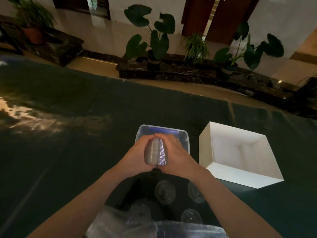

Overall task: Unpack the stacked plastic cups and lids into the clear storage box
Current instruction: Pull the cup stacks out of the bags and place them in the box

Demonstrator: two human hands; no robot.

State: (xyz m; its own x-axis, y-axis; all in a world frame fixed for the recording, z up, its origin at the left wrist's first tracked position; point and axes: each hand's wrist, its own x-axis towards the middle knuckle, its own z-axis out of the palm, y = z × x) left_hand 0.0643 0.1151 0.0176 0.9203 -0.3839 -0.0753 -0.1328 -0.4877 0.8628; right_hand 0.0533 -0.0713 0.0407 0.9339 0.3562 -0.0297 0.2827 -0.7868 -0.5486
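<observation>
Head view: hands hide box (186,140) front; near cups (165,191) prob. blurred.

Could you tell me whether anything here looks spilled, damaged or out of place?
Nothing stands out: both hands, left hand and right hand, hold the cup stack over the clear box.

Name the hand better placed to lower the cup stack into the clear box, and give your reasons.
Probably the right hand. Both hands grip the cup stack above the clear storage box, but the right one wraps more of it. The left hand holds only its side.
</observation>
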